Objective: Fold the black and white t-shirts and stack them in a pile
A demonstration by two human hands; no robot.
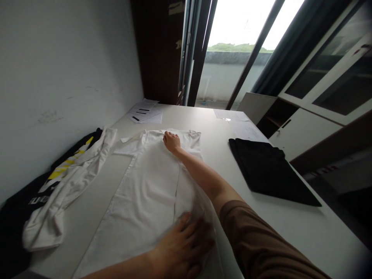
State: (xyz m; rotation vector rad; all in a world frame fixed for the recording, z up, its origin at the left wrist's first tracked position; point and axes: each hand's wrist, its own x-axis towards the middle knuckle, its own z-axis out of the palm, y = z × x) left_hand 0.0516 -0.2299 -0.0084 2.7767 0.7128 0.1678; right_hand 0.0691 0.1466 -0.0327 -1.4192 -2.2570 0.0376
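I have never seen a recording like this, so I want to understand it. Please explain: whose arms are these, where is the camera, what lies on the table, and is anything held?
There is one picture, taken by a camera worn on a person's head, looking forward and down. Both arms belong to that person. The right hand, on a long arm in a brown sleeve, presses flat near the collar end of a white shirt spread on the white table. The left hand lies flat on the shirt's near end. Neither hand grips anything. On the left lies a heap of white and black clothes. On the right lies a folded black garment. Some papers lie at the far edge.
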